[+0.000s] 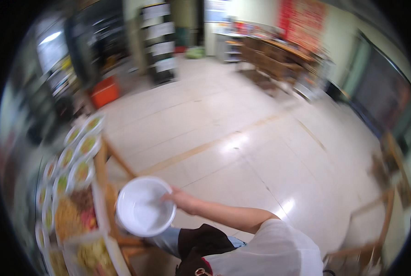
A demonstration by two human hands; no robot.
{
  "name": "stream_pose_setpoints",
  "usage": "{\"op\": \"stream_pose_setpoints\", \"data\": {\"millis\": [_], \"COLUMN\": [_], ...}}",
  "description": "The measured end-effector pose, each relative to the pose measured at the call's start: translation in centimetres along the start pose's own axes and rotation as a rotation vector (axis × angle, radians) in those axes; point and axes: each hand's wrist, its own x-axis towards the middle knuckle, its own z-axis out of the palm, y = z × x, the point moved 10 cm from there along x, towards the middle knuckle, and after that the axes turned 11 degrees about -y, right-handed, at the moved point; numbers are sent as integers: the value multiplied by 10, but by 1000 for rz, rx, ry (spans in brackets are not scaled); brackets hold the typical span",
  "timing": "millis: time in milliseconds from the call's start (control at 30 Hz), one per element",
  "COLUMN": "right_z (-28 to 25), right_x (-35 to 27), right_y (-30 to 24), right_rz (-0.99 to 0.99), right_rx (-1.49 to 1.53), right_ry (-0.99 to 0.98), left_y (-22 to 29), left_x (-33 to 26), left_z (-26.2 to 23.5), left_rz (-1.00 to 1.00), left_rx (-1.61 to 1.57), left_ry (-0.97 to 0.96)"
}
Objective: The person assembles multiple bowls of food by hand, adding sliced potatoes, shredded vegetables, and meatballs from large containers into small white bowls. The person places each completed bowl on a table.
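A round white bowl [141, 216] is in my right hand [181, 200], whose fingers are closed on its rim at the right. Its inside looks white, with no food to be made out. The bowl is held beside a table at the left, close to a white tray [103, 216] of yellowish, brown and red food. Nearer to me another white tray [120, 257] holds pale, yellowish pieces. Several filled white bowls [82, 171] stand in rows farther along the table. My left hand does not show.
A wooden stool or frame [118, 158] stands against the table. Toward the back are an orange-red bin [105, 92], a dark rack with white sheets [159, 43] and a cluttered wooden counter [279, 55]. Wooden chairs [375, 230] stand at the right. Motion blurs much of the room.
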Motion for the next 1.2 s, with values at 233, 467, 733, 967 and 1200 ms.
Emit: {"op": "stream_pose_setpoints", "data": {"millis": [233, 467, 733, 967, 1200], "right_z": [-57, -61, -35, 55, 199], "right_x": [-88, -86, -38, 1, 85], "right_y": [32, 34, 60, 27, -25], "right_rz": [25, 18, 60, 179, -68], "right_rx": [171, 130, 43, -80, -139], "right_ry": [173, 108, -21, -166, -504], "left_y": [23, 21, -32, -64, -52], "left_x": [71, 75, 3, -25, -117], "left_z": [-19, -14, -6, 28, -80], "left_rz": [-100, -185, -366, -393, -576], "left_rx": [78, 96, 99, -225, -1115], "left_ry": [-4, 7, 52, 31, 379]}}
